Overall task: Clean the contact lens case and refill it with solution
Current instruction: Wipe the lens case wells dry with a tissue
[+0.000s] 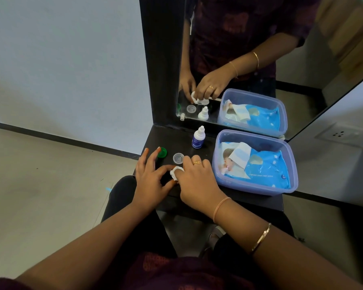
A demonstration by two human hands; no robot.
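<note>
Left hand [153, 176]: thumb and forefinger pinch white wipe [176, 173]; other fingers spread.
Right hand [197, 181]: curled round the wipe.
Lens case: hidden beneath both hands.
Caps: green cap [162, 153] and clear cap [178, 158] lie just beyond the fingertips.

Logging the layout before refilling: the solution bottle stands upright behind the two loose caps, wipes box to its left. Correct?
No. The head view shows the wipes box to the right of the solution bottle, which does stand upright behind the green cap and clear cap.
</note>
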